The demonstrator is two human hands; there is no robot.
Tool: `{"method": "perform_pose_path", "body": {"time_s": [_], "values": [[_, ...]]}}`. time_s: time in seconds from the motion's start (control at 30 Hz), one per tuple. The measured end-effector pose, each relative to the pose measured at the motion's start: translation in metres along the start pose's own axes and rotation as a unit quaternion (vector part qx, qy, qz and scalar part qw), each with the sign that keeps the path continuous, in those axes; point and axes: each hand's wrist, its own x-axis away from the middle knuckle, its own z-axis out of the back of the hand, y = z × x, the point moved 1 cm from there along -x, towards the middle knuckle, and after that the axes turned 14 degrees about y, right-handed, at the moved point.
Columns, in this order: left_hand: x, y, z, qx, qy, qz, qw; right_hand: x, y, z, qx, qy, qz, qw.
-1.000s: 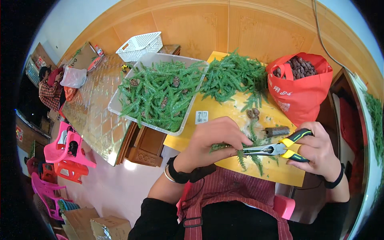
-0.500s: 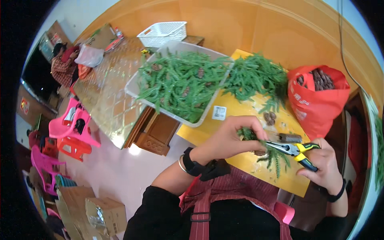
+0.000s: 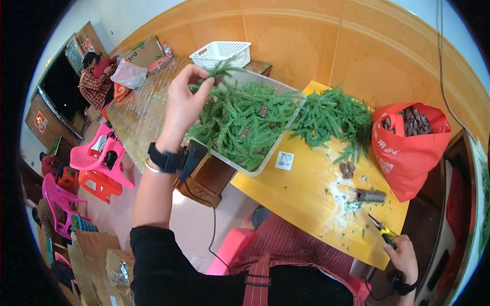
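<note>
My left hand is raised over the far left side of a clear plastic bin. Its thumb and fingers pinch a green artificial pine sprig. Green pine sprigs with several pine cones among them fill the bin. At the yellow table's right front corner, my right hand grips long-nose pliers with yellow and black handles. Their jaws stand slightly apart and point toward a dark cylindrical piece. Loose pine cones lie just beyond it.
A red bag full of pine cones stands at the table's right, beside a pile of green sprigs. White powder and green bits litter the tabletop. Behind the bin sits a white basket. Another person sits at the far left, beyond pink chairs.
My left hand has moved from beside the pliers to above the bin's far left, carrying the sprig. My right hand has drawn the pliers down, away from the greenery.
</note>
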Motion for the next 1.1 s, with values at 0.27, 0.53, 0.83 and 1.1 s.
{"method": "perform_pose_path", "body": {"time_s": [0.27,0.53,0.83,1.1], "values": [[0.032,-0.029,-0.020,-0.090,-0.266,-0.019,0.960,-0.002,0.011,-0.007,0.027,0.016,0.017,0.999],[0.087,0.055,-0.043,0.134,-0.250,-0.042,0.958,0.007,0.018,-0.019,0.083,0.021,0.008,0.996],[0.186,0.071,-0.124,0.386,-0.327,0.296,0.810,-0.006,0.028,-0.048,0.073,-0.028,0.052,0.996],[0.219,0.042,-0.157,0.379,-0.281,0.391,0.791,-0.028,0.005,-0.012,0.047,0.021,0.100,0.994]]}}
